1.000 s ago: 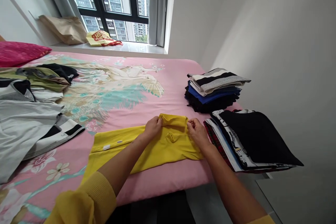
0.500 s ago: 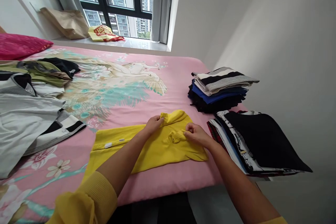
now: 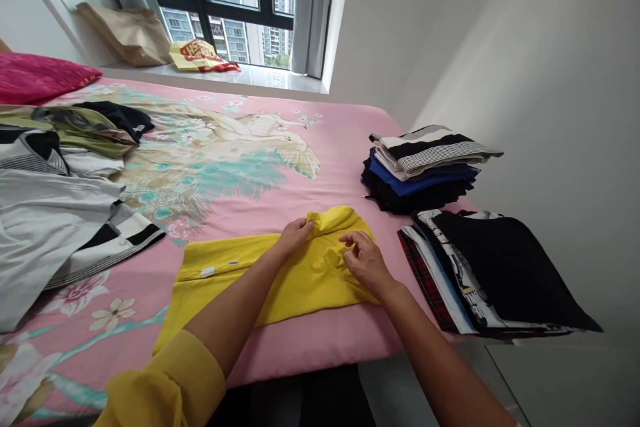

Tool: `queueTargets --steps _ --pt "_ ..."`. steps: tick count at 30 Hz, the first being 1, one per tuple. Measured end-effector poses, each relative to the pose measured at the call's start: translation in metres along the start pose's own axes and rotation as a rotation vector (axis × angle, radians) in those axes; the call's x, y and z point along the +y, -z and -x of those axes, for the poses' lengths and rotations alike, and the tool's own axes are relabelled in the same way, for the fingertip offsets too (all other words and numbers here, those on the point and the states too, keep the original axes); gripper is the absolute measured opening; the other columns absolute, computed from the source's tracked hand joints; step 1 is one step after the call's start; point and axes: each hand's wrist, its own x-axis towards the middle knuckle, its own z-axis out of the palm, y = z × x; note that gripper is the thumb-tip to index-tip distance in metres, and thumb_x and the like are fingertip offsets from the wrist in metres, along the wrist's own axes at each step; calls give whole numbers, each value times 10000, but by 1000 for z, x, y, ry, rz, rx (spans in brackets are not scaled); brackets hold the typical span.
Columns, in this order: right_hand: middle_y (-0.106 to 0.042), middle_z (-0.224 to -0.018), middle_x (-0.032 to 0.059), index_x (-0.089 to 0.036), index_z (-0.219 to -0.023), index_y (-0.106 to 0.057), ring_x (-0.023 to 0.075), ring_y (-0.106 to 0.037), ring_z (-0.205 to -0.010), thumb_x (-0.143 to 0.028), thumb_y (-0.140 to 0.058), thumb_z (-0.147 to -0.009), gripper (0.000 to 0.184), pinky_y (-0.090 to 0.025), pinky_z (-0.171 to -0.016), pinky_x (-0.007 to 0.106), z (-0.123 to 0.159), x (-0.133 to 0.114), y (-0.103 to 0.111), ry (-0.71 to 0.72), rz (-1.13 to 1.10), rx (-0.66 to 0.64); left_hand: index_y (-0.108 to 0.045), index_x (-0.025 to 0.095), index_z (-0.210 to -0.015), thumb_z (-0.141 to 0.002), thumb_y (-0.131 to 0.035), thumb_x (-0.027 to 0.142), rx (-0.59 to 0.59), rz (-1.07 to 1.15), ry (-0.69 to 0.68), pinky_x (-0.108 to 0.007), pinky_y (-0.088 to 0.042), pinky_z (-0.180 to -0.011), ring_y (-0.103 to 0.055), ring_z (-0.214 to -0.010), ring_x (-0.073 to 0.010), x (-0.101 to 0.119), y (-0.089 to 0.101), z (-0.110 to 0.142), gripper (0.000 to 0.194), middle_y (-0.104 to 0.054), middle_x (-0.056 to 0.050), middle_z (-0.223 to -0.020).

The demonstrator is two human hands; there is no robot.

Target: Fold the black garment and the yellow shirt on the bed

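Note:
A yellow shirt (image 3: 295, 287) lies on the pink bed in front of me, folded lengthwise into a long strip. White tags show near its left end, and its right end is bunched up. My left hand (image 3: 296, 237) pinches the far edge of the cloth near that bunched end. Just over the crumpled part, my right hand (image 3: 367, 263) has its index finger and thumb apart, with the other fingers curled. No cloth is visibly gripped in it, though its underside is hidden.
To the right stand a stack with a striped garment on top (image 3: 440, 150) and a nearer stack topped by a black garment (image 3: 510, 270). Loose clothes (image 3: 55, 213) lie at left. A paper bag (image 3: 130, 37) and a yellow bag (image 3: 200, 57) rest on the windowsill.
My right hand has let go of the bunched cloth and shifted slightly left, its index finger lifting away from the thumb. The left hand keeps its pinch. The shirt's right end is drawn in.

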Motion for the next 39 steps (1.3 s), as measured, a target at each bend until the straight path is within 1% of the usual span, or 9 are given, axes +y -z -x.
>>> queueTargets --steps 4,7,12,17,21,25,30,34,39 --pt "-598 -1126 38 -232 -1152 -536 179 -570 -899 -157 -517 -657 501 -435 -811 290 -13 -4 -10 9 -24 -243 -571 167 -748 -716 -508 534 -11 1 -13 -228 -356 -525 -468 -585 -125 3 0 3 374 -524 19 -623" --pt "-630 -1032 30 -238 -1027 -603 191 -570 -944 -121 -499 -667 393 -412 -804 278 -20 -5 -16 75 101 -358 -569 167 -737 -715 -509 534 -17 -6 -27 -228 -348 -530 -453 -590 -124 5 2 5 373 -507 23 -615" --pt "-577 -955 38 -227 -912 -575 160 -539 -745 -162 -460 -794 177 -372 -646 267 -15 -10 -31 107 304 -121 -580 161 -734 -723 -507 508 -36 -10 -50 -227 -355 -555 -452 -611 -120 5 4 5 354 -514 24 -634" --pt "-555 -928 73 -198 -927 -524 210 -504 -862 -201 -456 -837 114 -373 -751 312 3 -19 -42 125 375 39 -607 153 -769 -747 -493 519 -44 -25 -66 -237 -380 -562 -487 -626 -131 0 4 1 383 -554 9 -660" --pt "-579 -907 71 -196 -899 -538 220 -494 -885 -196 -427 -839 125 -361 -810 341 22 -3 -22 68 358 89 -599 160 -1004 -774 -509 443 43 -74 -116 -283 -446 -695 -567 -797 -173 -1 6 10 376 -635 -49 -887" --pt "-606 -947 88 -180 -952 -559 226 -509 -904 -268 -403 -841 211 -365 -847 364 51 37 15 -93 324 140 -565 189 -1059 -807 -509 345 273 -491 -430 -353 -412 -866 -543 -974 -216 3 -1 41 301 -606 -103 -1058" --pt "-609 -845 63 -201 -819 -587 219 -531 -831 -372 -402 -837 252 -394 -771 345 87 70 37 -259 234 16 -618 191 -836 -820 -473 509 50 -936 -346 -379 -398 -784 -577 -867 -261 14 -24 62 350 -639 -100 -870" --pt "-609 -874 59 -209 -744 -585 217 -537 -878 -364 -493 -789 186 -398 -814 344 96 74 40 -189 152 45 -596 195 -762 -793 -502 473 -43 -942 -214 -336 -395 -670 -594 -807 -257 22 -33 49 295 -638 -83 -812" --pt "-598 -844 46 -206 -834 -575 188 -545 -819 -361 -451 -843 199 -410 -755 302 98 73 37 -202 36 142 -534 222 -897 -891 -373 387 1 -914 -277 -289 -362 -605 -602 -711 -194 16 -36 48 231 -637 -26 -769"
